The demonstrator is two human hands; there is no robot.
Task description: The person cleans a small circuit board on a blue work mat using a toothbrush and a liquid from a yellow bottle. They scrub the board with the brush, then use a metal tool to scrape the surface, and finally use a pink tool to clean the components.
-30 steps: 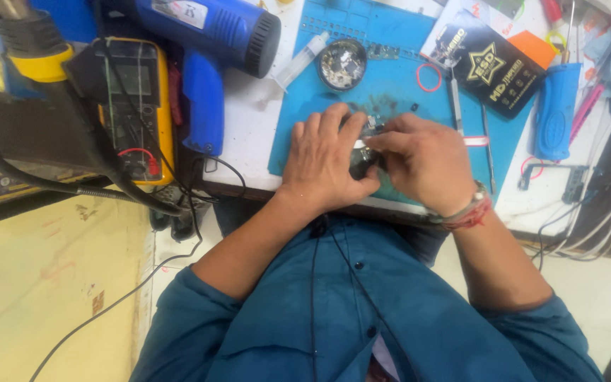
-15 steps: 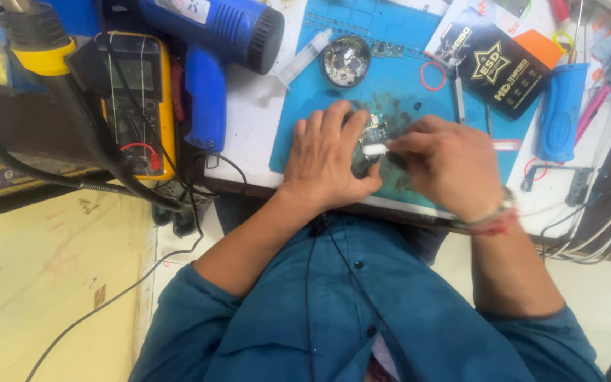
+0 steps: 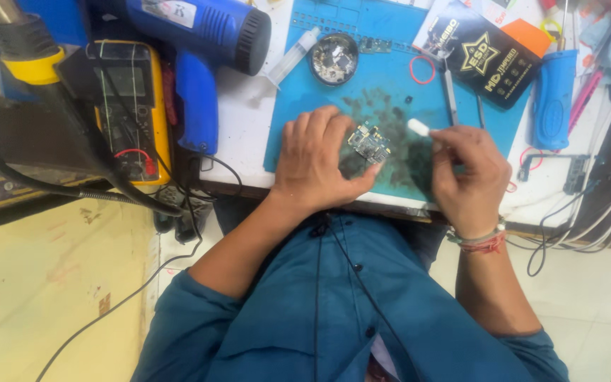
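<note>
The left hand [image 3: 316, 164] rests on a blue mat [image 3: 383, 92] on the work table [image 3: 245, 117]. Its fingers are closed on a small circuit board [image 3: 369, 141], with the thumb under the near edge and the fingertips on the left side. The board is tilted up a little off the mat, over a dark, dirty patch in the middle of the mat.

The right hand [image 3: 468, 177] is just to the right of the board, not touching it. It is closed around a small white stick [image 3: 419, 128], and the white tip pokes out toward the board. I think it is a swab or a little brush, but it is too small to be sure.

Behind the hands, at the far edge of the mat, sits a round metal dish [image 3: 334, 58] with tiny parts in it. A clear syringe [image 3: 291, 56] lies just left of the dish. A red rubber ring [image 3: 422, 69] lies on the mat to the right of the dish, and thin tweezers [image 3: 450, 92] lie beside it. A black box [image 3: 486, 56] with a gold star sits past the tweezers. A blue tool handle [image 3: 551, 99] lies to the right of the mat.

On the left side of the table a big blue heat gun [image 3: 196, 42] lies on its side. Next to it is a yellow meter [image 3: 129, 106] with black wires across it.
</note>
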